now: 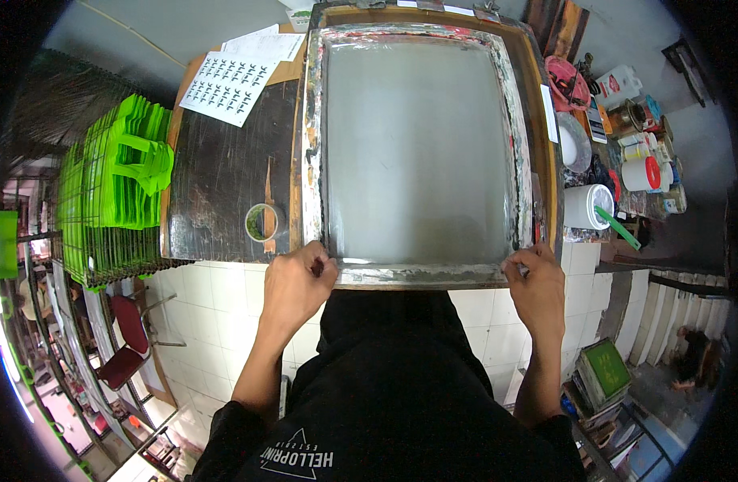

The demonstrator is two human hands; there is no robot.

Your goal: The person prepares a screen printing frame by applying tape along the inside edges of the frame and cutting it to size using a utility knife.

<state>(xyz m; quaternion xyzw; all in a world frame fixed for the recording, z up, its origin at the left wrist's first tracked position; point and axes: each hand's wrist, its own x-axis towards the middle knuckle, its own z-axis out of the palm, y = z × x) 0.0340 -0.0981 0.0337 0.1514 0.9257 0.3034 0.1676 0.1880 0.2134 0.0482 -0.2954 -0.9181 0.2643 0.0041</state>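
A screen printing frame (421,276) lies flat before me, its border smeared with tape and old ink. Grey, semi-clear mesh (417,153) stretches across it, with no design that I can make out. At the near left corner, my left hand (295,287) is closed on the frame's edge; a dark red patch shows by its curled fingers. My right hand (539,287) pinches the near right corner, thumb and fingers together. Both hands hide the corners themselves. Beneath the frame is a larger wooden surround (552,169).
A dark worktable (224,173) carries printed sheets (228,84) and a tape roll (263,222) at left. Green bags (124,173) fill a wire rack beyond. On the right stand a white tub (587,207) with a green-handled tool, a pink basket (566,84) and several ink jars (642,173).
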